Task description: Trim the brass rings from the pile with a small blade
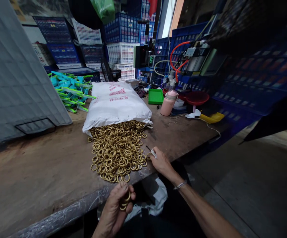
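My left hand (116, 206) is closed around a few brass-coloured rings (125, 198), just in front of the table edge, with the thumb on top. My right hand (161, 162) is at the right side of a heap of similar rings (116, 150), its fingers closed on a thin tool with a dark tip and a pale part (153, 153); the exact kind is unclear. One ring (148, 156) lies right at those fingertips; whether they grip it I cannot tell. The heap spills from the mouth of a white printed sack (118, 102).
A worn table (59, 165) carries a grey panel (21, 72) at left, bright green and blue plastic pieces (71, 91), a green tray (155, 96), a pink bottle (168, 104) and a yellow scoop-like piece (211, 118). Stacked crates (123, 28) and a machine with red hoses (195, 59) stand behind.
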Demonstrator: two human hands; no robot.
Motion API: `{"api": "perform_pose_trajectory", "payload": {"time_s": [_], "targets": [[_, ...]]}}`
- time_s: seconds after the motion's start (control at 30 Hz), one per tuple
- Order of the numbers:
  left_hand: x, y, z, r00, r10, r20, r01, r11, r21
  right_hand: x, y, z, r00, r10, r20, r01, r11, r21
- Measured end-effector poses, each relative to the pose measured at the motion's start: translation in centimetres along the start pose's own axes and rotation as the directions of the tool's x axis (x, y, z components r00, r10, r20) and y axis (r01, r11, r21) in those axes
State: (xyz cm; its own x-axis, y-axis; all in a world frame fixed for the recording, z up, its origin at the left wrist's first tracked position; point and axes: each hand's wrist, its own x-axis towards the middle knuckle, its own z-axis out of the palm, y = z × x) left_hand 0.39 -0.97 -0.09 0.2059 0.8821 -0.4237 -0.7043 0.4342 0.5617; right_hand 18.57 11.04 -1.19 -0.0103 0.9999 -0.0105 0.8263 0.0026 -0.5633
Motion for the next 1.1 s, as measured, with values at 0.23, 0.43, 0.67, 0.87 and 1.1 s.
{"api": "perform_pose_trajectory", "payload": {"time_s": [0.23, 0.43, 0.67, 0.87, 1.1], "targets": [[0.4, -0.2, 0.6, 0.990, 0.125, -0.060, -0.120, 0.990, 0.079, -4.1, -4.3, 0.5, 0.973, -0.162, 0.162, 0.028, 0.785, 0.619], [0.3, 0.0, 0.8, 0.967, 0.216, -0.135, -0.201, 0.972, 0.120, -5.4, -6.3, 1.3, 0.929, -0.236, 0.286, -0.037, 0.708, 0.705], [0.3, 0.3, 0.3, 0.941, 0.242, -0.236, -0.167, 0.940, 0.298, -6.0, -6.3, 1.4, 0.885, -0.309, 0.348, 0.001, 0.749, 0.662], [0.2, 0.4, 0.0, 0.832, 0.552, -0.052, -0.378, 0.634, 0.675, -5.8, -6.3, 1.3, 0.884, -0.323, 0.337, 0.079, 0.816, 0.573], [0.2, 0.1, -0.4, 0.979, 0.174, -0.102, -0.105, 0.873, 0.476, -5.9, -6.7, 1.7, 0.897, -0.297, 0.327, 0.075, 0.832, 0.550]]}}
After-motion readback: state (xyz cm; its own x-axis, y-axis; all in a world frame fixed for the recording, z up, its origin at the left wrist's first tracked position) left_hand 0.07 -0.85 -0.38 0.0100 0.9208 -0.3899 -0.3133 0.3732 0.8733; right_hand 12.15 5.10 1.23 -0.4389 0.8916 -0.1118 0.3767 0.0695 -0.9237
